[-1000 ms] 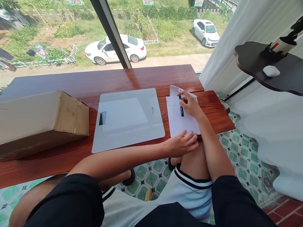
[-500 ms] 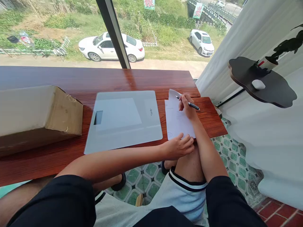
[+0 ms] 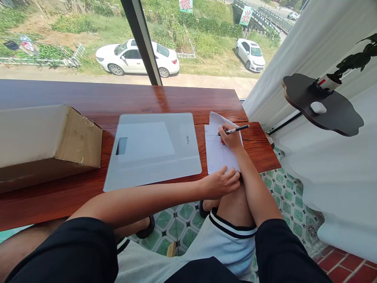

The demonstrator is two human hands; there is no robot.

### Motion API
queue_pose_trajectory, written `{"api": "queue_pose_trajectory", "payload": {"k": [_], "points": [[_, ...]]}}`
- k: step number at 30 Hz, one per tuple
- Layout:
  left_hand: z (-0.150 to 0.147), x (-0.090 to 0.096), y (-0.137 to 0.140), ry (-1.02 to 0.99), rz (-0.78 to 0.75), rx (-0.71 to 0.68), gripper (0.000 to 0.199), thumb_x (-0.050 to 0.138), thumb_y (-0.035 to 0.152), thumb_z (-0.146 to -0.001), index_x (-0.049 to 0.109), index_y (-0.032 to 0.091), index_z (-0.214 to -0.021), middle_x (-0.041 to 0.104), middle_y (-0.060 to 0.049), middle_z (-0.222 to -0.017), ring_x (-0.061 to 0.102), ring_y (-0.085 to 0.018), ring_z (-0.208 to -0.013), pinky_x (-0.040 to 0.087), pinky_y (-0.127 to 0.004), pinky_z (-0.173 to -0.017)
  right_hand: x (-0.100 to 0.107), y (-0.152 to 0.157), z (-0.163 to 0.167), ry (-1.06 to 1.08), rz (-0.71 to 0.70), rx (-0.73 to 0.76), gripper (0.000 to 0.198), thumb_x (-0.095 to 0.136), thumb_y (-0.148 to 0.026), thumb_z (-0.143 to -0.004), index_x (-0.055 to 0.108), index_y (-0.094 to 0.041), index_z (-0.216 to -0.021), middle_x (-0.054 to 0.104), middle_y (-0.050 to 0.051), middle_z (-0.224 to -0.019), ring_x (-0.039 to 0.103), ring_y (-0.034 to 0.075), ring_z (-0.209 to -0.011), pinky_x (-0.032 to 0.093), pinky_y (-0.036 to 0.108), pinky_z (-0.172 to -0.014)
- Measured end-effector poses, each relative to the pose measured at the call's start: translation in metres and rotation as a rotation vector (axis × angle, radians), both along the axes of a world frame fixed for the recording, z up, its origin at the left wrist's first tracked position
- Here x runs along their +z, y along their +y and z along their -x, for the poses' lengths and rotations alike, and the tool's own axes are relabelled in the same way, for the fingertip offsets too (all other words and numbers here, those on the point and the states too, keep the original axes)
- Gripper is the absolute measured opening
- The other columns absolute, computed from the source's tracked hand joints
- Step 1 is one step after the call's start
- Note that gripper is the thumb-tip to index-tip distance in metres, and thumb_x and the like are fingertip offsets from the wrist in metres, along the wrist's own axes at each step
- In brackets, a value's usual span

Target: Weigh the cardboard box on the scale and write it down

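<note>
a white sheet of paper (image 3: 216, 151) lies flat on the right end of the wooden counter (image 3: 88, 98), just beside a pale grey flat pad (image 3: 153, 149), with its far corner curled up off the wood and its near edge at the counter's front edge. faint printed lines and a small round mark near the bottom left corner show on it, too small to read. the right hand (image 3: 231, 137) rests on the upper part of the sheet, fingers curled closed around a black pen (image 3: 235, 129); the pen's tip touches the paper near the top, and its barrel slants up and to the right past the knuckles. the left hand (image 3: 222, 182) comes across the body from the left and lies at the sheet's near edge, fingers loosely spread and half bent, fingertips pressing on the paper's bottom corner at the counter edge; it grips nothing. the grey pad has a small dark window on its left side and a short line of lettering along its right margin. further left on the counter sits a cardboard box (image 3: 44, 141) lying on its side, well apart from the paper. past the counter's right end hangs a white curtain (image 3: 294, 51), and a dark wavy-edged shelf (image 3: 338, 114) carries a small white object (image 3: 318, 107) and a plant (image 3: 353, 61). through the window beyond, two white cars (image 3: 138, 59) stand by a road.
</note>
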State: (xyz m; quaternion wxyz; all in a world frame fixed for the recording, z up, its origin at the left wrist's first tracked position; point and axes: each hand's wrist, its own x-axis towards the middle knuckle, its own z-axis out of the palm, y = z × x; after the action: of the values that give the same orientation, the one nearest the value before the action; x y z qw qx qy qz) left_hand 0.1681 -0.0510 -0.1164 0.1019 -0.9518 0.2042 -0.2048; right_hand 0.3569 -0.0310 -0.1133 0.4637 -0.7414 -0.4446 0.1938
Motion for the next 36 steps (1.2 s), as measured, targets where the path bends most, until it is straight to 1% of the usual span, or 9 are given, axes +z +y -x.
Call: {"api": "queue_pose_trajectory", "payload": {"k": [4,10,14,18,22,26,31,36], "points": [[0.001,0.000,0.001,0.020,-0.012,0.002,0.031,0.048,0.022,-0.088,0.058,0.016,-0.117,0.058,-0.014,-0.128,0.052,-0.026,-0.112,0.040,-0.039,-0.087,-0.004,0.000,-0.001,-0.055,-0.044,0.013,0.034,0.060,-0.041,-0.086,0.042,-0.021,-0.065,0.050,-0.004,-0.048,0.050,0.011,-0.042,0.036,0.024,-0.048],[0.000,-0.002,0.001,-0.004,0.010,-0.004,0.030,0.048,0.021,-0.087,0.058,0.015,-0.115,0.058,-0.014,-0.126,0.054,-0.027,-0.110,0.040,-0.039,-0.085,-0.008,0.002,-0.003,0.006,-0.092,0.007,0.034,0.052,-0.037,-0.092,0.041,-0.021,-0.065,0.047,-0.004,-0.045,0.046,0.011,-0.038,0.036,0.025,-0.047],[-0.001,-0.004,0.001,-0.018,0.014,-0.015,0.029,0.045,0.020,-0.088,0.059,0.015,-0.113,0.059,-0.014,-0.125,0.054,-0.027,-0.108,0.040,-0.039,-0.085,-0.008,0.003,-0.003,-0.011,-0.078,0.007,0.034,0.050,-0.037,-0.093,0.040,-0.020,-0.065,0.048,-0.005,-0.046,0.046,0.010,-0.039,0.036,0.024,-0.047],[-0.001,-0.003,0.002,0.008,0.010,-0.013,0.029,0.046,0.021,-0.088,0.059,0.015,-0.114,0.058,-0.014,-0.127,0.053,-0.026,-0.110,0.039,-0.039,-0.086,-0.010,0.004,-0.004,-0.065,-0.087,0.006,0.034,0.050,-0.035,-0.092,0.040,-0.020,-0.064,0.046,-0.005,-0.044,0.045,0.010,-0.040,0.037,0.023,-0.048],[-0.001,-0.003,0.002,0.029,0.018,-0.012,0.030,0.048,0.022,-0.088,0.059,0.016,-0.115,0.057,-0.015,-0.128,0.052,-0.027,-0.111,0.038,-0.039,-0.086,-0.011,0.004,-0.004,-0.040,-0.103,0.003,0.033,0.052,-0.033,-0.090,0.039,-0.020,-0.061,0.043,-0.005,-0.044,0.046,0.011,-0.039,0.036,0.024,-0.047],[-0.001,-0.005,0.002,0.025,0.020,-0.015,0.030,0.047,0.021,-0.088,0.059,0.015,-0.115,0.057,-0.015,-0.128,0.052,-0.027,-0.111,0.038,-0.039,-0.085,-0.010,0.004,-0.004,-0.001,-0.102,-0.002,0.033,0.050,-0.035,-0.091,0.039,-0.021,-0.063,0.047,-0.004,-0.045,0.045,0.011,-0.038,0.036,0.024,-0.046],[-0.001,-0.005,0.002,0.013,0.016,-0.017,0.029,0.045,0.020,-0.088,0.058,0.014,-0.114,0.057,-0.016,-0.126,0.053,-0.027,-0.109,0.038,-0.039,-0.084,-0.013,0.005,-0.005,-0.041,-0.115,0.001,0.034,0.050,-0.034,-0.091,0.039,-0.020,-0.062,0.046,-0.005,-0.045,0.046,0.011,-0.040,0.037,0.024,-0.049],[-0.001,-0.004,0.002,0.011,0.014,-0.019,0.030,0.044,0.020,-0.088,0.058,0.014,-0.114,0.058,-0.015,-0.125,0.053,-0.027,-0.108,0.039,-0.039,-0.083,-0.013,0.005,-0.005,-0.055,-0.094,-0.019,0.034,0.050,-0.032,-0.090,0.039,-0.020,-0.061,0.044,-0.005,-0.043,0.046,0.010,-0.039,0.036,0.023,-0.047]]}}
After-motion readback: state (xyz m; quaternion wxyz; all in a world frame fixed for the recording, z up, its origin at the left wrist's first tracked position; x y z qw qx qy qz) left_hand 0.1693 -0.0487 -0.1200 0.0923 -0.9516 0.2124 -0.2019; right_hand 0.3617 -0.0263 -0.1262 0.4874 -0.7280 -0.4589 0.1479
